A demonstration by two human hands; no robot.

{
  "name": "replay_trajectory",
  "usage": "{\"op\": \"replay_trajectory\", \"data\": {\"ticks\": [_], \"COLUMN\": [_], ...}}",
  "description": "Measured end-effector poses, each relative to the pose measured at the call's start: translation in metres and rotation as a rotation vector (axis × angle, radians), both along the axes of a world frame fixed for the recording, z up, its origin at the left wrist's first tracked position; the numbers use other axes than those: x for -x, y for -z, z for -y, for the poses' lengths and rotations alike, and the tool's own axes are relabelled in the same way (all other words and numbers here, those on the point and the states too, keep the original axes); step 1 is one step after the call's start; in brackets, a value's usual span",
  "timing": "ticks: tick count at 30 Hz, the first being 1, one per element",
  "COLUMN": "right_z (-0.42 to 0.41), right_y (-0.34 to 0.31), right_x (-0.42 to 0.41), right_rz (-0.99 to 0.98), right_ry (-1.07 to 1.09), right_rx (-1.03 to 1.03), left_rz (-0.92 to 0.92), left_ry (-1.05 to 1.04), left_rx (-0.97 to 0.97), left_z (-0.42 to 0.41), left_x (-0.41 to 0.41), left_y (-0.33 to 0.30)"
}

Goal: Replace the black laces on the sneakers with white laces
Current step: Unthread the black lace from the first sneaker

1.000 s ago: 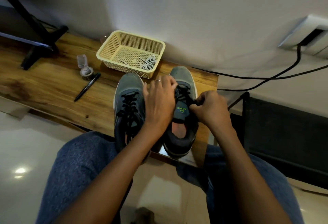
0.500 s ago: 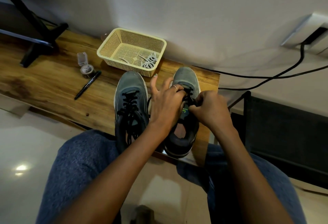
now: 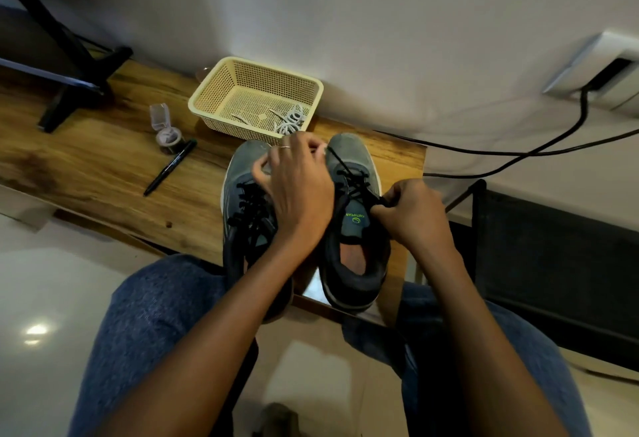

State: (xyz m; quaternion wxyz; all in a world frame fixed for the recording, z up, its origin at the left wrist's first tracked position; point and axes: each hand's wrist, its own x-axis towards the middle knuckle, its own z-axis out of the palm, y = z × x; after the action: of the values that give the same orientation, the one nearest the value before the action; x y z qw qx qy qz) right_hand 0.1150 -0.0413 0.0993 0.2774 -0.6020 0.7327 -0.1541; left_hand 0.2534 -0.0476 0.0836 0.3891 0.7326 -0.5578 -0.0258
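- Wooden tabletop [image 3: 103,167] running along a white wall, carrying pretty much everything here.
- Two grey sneakers side by side near the front edge, heels hanging toward the knees: left sneaker [image 3: 242,194] fully laced in black, right sneaker [image 3: 356,229] with its black lace [image 3: 349,177] partly loosened.
- Left hand [image 3: 297,191] lying over the gap between the two shoes, fingers curled up near the toes and pinching one end of that black lace, pulled taut off the toe end.
- Right hand [image 3: 411,215] curled tight at the right side of the right sneaker, pinching the lace by the upper eyelets.
- Cream mesh basket [image 3: 207,97] just behind the shoes, against the wall, with the white laces [image 3: 290,122] bundled in its near right corner.
- Black stand base [image 3: 83,90] at the far left of the tabletop.
- Black marker [image 3: 169,168] lying diagonal, left of the shoes.
- Small round container [image 3: 168,135] with its clear lid flipped open, touching the marker's top end.
- Black cables [image 3: 518,153] trailing off to the right along the wall.
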Motion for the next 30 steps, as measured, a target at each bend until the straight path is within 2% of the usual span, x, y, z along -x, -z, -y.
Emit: {"op": "replay_trajectory", "data": {"ticks": [2,5,10,12,18,21,26,27,28,30], "right_z": [0.000,0.000,0.000,-0.001,-0.003,-0.002,-0.001,-0.001,0.000,0.000], "right_y": [0.000,0.001,0.000,0.000,-0.003,-0.004,-0.003,-0.002,-0.001,0.000], "right_x": [-0.002,-0.002,-0.005,-0.005,-0.006,-0.003,0.002,0.002,0.002,0.001], "right_rz": [-0.019,-0.029,-0.060,-0.067,-0.048,0.000,0.003,0.001,-0.005,-0.022], "right_ry": [-0.012,-0.023,-0.046,-0.050,-0.056,-0.027,-0.013,-0.017,-0.022,-0.036], "right_rx": [0.001,0.011,0.022,0.024,0.003,-0.008,0.007,0.008,0.009,0.011], "left_rz": [-0.060,-0.023,0.407,0.454,0.428,0.238,-0.614,-0.683,-0.668,-0.485], "left_ry": [-0.036,0.114,0.443,0.461,0.393,0.349,0.033,-0.016,-0.026,0.048], "left_rx": [-0.008,-0.011,-0.197,-0.198,-0.055,-0.024,-0.025,-0.051,-0.085,-0.162], "left_z": [0.000,-0.003,-0.006,-0.010,-0.009,-0.010,0.002,0.002,0.001,-0.003], "left_x": [-0.002,0.002,0.006,0.009,0.012,0.016,0.005,0.003,0.002,0.005], "left_y": [-0.001,-0.001,0.005,0.008,0.018,0.022,0.001,-0.003,-0.005,-0.002]}}
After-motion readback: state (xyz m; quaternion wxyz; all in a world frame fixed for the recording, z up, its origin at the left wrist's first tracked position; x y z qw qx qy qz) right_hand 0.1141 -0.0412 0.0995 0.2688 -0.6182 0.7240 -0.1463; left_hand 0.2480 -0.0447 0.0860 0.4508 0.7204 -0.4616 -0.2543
